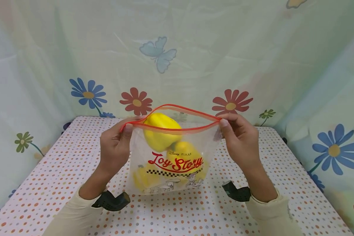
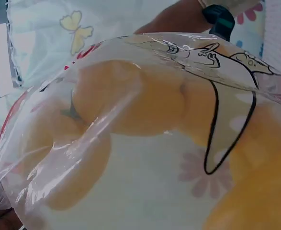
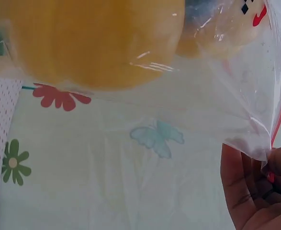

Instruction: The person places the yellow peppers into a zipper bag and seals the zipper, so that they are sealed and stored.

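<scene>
A clear zip bag (image 1: 210, 146) with a red zip edge and "Toy Story" print hangs upright over the table between the two hands. My left hand (image 1: 115, 146) pinches its top left corner, thumb in front. At the opposite top corner, my right hand (image 1: 242, 141) grips the edge between thumb and fingers. The mouth gapes between them. Several yellow, rounded, pepper-like pieces lie inside; the uppermost yellow piece (image 1: 162, 120) reaches up to the opening. Green bits show on them through the plastic in both wrist views. In the right wrist view, fingers (image 3: 236, 179) curl at the bag's corner.
Below the bag is a table (image 1: 171, 216) covered in a dotted white cloth. Behind it hangs a curtain (image 1: 194, 49) printed with flowers and butterflies. Dark wrist-worn devices, one on the left wrist (image 1: 113, 200) and one on the right (image 1: 237, 191), jut inward.
</scene>
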### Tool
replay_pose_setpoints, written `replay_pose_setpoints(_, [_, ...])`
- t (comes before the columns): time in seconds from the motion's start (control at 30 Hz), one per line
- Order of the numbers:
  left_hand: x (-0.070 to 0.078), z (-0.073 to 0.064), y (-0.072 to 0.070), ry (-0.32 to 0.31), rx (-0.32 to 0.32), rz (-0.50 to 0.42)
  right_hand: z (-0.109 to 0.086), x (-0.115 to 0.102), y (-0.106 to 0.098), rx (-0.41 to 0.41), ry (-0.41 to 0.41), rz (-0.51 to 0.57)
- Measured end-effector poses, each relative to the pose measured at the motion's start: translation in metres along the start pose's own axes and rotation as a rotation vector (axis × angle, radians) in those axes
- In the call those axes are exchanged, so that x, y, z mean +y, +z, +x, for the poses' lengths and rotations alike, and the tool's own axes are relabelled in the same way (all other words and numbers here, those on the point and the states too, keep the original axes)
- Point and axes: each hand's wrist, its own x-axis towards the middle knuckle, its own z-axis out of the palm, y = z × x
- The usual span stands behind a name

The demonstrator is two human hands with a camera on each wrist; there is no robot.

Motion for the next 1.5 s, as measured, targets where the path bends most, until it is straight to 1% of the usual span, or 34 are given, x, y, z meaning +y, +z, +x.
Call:
replay_pose_setpoints(0.1, [-0.005, -0.002, 0.003, -0.096, -0.016, -0.069, -0.001, 0.005, 0.001, 0.005, 0.03, 0.018])
replay_pose_setpoints(0.17, [-0.009, -0.005, 0.007, -0.163, -0.023, -0.093, -0.003, 0.01, 0.002, 0.007, 0.086, 0.025])
replay_pose_setpoints(0.27, [-0.019, -0.008, 0.012, -0.24, -0.008, -0.068, -0.007, 0.017, 0.004, 0.01, 0.179, 0.051])
replay_pose_setpoints(0.33, [-0.025, -0.009, 0.014, -0.275, 0.019, -0.045, -0.009, 0.022, 0.005, 0.006, 0.211, 0.051])
replay_pose_setpoints(0.37, [-0.026, -0.01, 0.013, -0.269, 0.028, -0.026, -0.01, 0.023, 0.005, 0.004, 0.218, 0.046])
replay_pose_setpoints(0.4, [-0.026, -0.01, 0.013, -0.238, 0.025, -0.002, -0.011, 0.024, 0.005, 0.001, 0.214, 0.037])
replay_pose_setpoints(0.47, [-0.021, -0.009, 0.01, -0.139, 0.006, 0.007, -0.012, 0.022, 0.004, 0.006, 0.191, 0.025])
replay_pose_setpoints(0.57, [-0.011, -0.007, 0.004, 0.016, -0.041, -0.029, -0.015, 0.014, -0.001, 0.003, 0.101, 0.045])
replay_pose_setpoints(0.6, [-0.009, -0.005, 0.003, 0.046, -0.066, -0.054, -0.016, 0.011, -0.002, -0.013, 0.066, 0.059])
replay_pose_setpoints(0.63, [-0.007, -0.004, 0.003, 0.056, -0.088, -0.088, -0.017, 0.009, -0.003, -0.035, 0.034, 0.075])
replay_pose_setpoints(0.67, [-0.006, -0.004, 0.004, 0.053, -0.111, -0.118, -0.017, 0.007, -0.003, -0.059, 0.005, 0.086])
replay_pose_setpoints(0.73, [-0.007, -0.004, 0.007, 0.033, -0.152, -0.165, -0.016, 0.007, -0.002, -0.088, -0.021, 0.107])
replay_pose_setpoints(0.77, [-0.008, -0.004, 0.008, 0.016, -0.166, -0.18, -0.015, 0.008, -0.001, -0.088, -0.016, 0.101])
replay_pose_setpoints(0.8, [-0.009, -0.005, 0.01, -0.004, -0.178, -0.189, -0.013, 0.009, -0.001, -0.086, -0.004, 0.118])
replay_pose_setpoints(0.87, [-0.013, -0.006, 0.014, -0.06, -0.19, -0.222, -0.011, 0.014, -0.001, -0.075, 0.027, 0.182])
replay_pose_setpoints(0.9, [-0.016, -0.006, 0.017, -0.099, -0.19, -0.237, -0.01, 0.016, -0.001, -0.077, 0.043, 0.211])
replay_pose_setpoints(0.97, [-0.02, -0.008, 0.021, -0.181, -0.203, -0.279, -0.009, 0.02, -0.001, -0.111, 0.064, 0.276])
replay_pose_setpoints(1.0, [-0.022, -0.008, 0.024, -0.209, -0.216, -0.289, -0.009, 0.021, -0.002, -0.126, 0.067, 0.299])
replay_pose_setpoints(1.03, [-0.024, -0.009, 0.026, -0.225, -0.222, -0.299, -0.01, 0.021, -0.002, -0.121, 0.066, 0.293])
replay_pose_setpoints(1.1, [-0.025, -0.01, 0.028, -0.224, -0.207, -0.295, -0.01, 0.021, -0.002, -0.092, 0.069, 0.253])
replay_pose_setpoints(1.17, [-0.024, -0.008, 0.027, -0.193, -0.171, -0.271, -0.01, 0.02, -0.002, -0.052, 0.099, 0.204])
replay_pose_setpoints(1.23, [-0.022, -0.008, 0.024, -0.179, -0.126, -0.226, -0.01, 0.017, -0.003, -0.027, 0.131, 0.139])
replay_pose_setpoints(1.27, [-0.021, -0.007, 0.021, -0.178, -0.105, -0.194, -0.01, 0.016, -0.004, -0.031, 0.138, 0.121])
replay_pose_setpoints(1.37, [-0.02, -0.006, 0.014, -0.189, -0.059, -0.122, -0.009, 0.014, -0.007, -0.013, 0.154, 0.075])
replay_pose_setpoints(1.43, [-0.019, -0.004, 0.01, -0.199, -0.023, -0.074, -0.008, 0.015, -0.011, 0.035, 0.16, 0.053])
replay_pose_setpoints(1.5, [-0.02, -0.001, 0.007, -0.22, 0.013, -0.047, -0.007, 0.017, -0.014, 0.062, 0.178, 0.058])
